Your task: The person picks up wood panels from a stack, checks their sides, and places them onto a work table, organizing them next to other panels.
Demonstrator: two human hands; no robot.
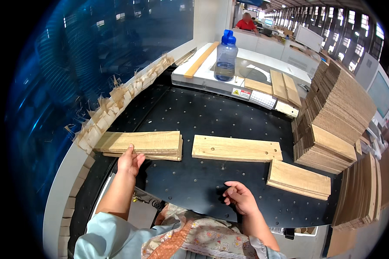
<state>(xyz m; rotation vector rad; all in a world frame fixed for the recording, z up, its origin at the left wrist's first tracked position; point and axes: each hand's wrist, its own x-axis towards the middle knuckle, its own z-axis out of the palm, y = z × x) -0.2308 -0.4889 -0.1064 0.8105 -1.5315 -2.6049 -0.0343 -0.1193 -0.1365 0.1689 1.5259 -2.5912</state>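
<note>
Looks like the sorting-and-squaring-up stage with wood boards, at a guess. Left hand (pixel 129 163) at the near edge of the left stack (pixel 138 139), just left of the middle board (pixel 236 148): thumb up against the wood, fingers loosely bent, can't tell if really gripping. Right hand (pixel 240 198) on the near side of the middle board, half curled, holding nothing. For any lift from here, would want thumb on top, fingers under, layers kept from sliding. Looks-wise: pale oak-style grain, flat and long, layers a bit staggered in the left stack, a few dark round holes in the middle board. Another short stack (pixel 299 178) to the right of the middle board, slightly nearer.
</note>
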